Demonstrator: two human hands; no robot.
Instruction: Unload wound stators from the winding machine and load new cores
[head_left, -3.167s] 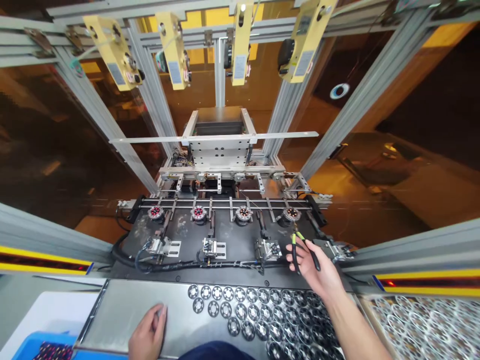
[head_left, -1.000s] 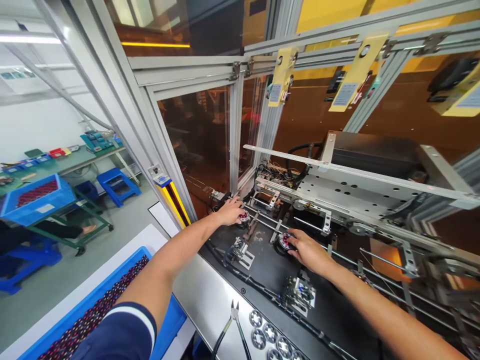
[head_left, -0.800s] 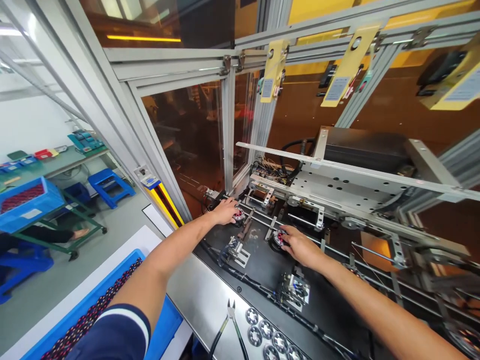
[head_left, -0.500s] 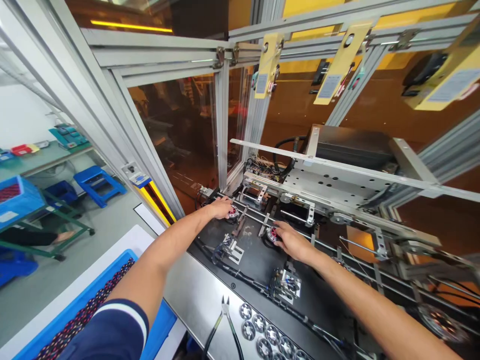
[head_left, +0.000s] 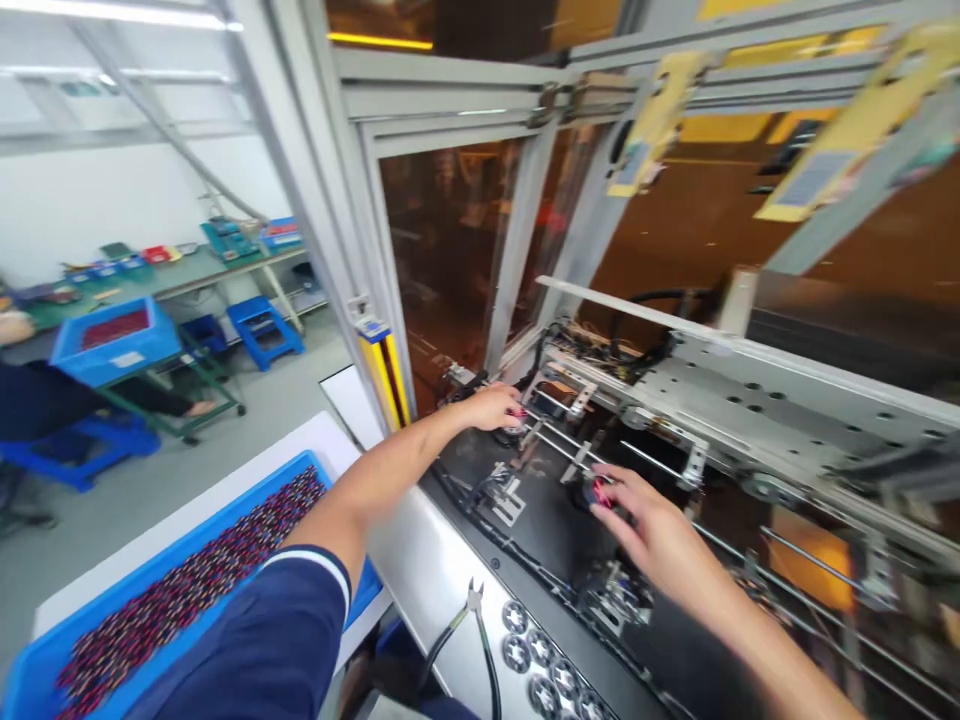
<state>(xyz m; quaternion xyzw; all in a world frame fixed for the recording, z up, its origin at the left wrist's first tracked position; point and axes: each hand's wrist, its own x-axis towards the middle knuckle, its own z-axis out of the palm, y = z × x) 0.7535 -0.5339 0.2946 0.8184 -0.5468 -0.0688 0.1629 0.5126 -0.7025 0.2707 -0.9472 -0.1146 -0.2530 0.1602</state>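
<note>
The left hand (head_left: 495,407) is pinching the left red disc (head_left: 520,411); the right hand (head_left: 654,522) is gripping the right red disc (head_left: 601,490), both low over the black machine plate (head_left: 544,510). Both hands are apparently seating or removing discs; the next move is probably calling for level, unforced handling.

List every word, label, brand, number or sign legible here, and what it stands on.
No text can be read.
Pale label on the left-hand yellow bracket: too blurred.
Second pale label on the right-hand yellow bracket: too blurred.
White label on the blue bin: too small.
Blue-and-white plate atop the yellow-and-black post: any lettering is too small.
</note>
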